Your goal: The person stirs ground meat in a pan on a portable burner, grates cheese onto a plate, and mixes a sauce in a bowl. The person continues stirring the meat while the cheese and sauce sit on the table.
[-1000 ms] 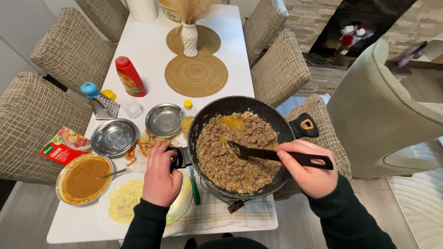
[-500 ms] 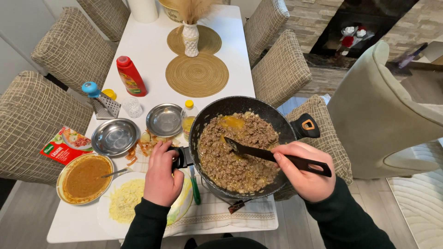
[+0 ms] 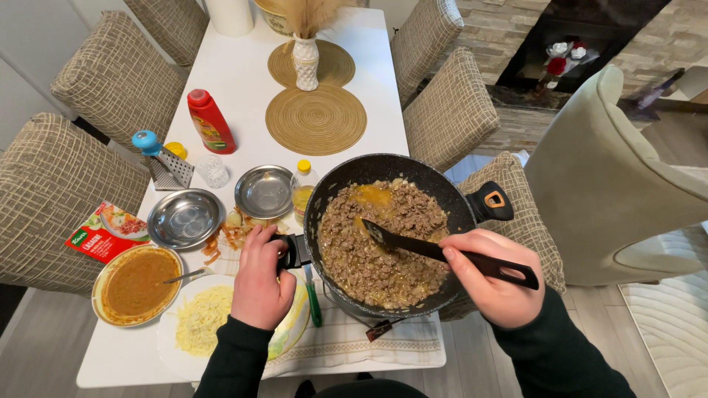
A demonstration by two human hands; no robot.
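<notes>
White table (image 3: 221, 81) with woven mats held your cooking things. Your left hand (image 3: 259, 280) was clamped on the handle of the black pan (image 3: 450, 199) of minced meat (image 3: 369, 258) near the table's front edge, while your right hand (image 3: 495, 280) gripped a black spatula (image 3: 413, 247), its blade resting in the meat.

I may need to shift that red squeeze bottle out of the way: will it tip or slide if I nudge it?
The red squeeze bottle stands upright, tall and narrow on a smooth white table, so a push near its cap would probably tip it. A low push likely slides it. It looks like plastic, so probably not fragile, though how full it is cannot be seen.
</notes>
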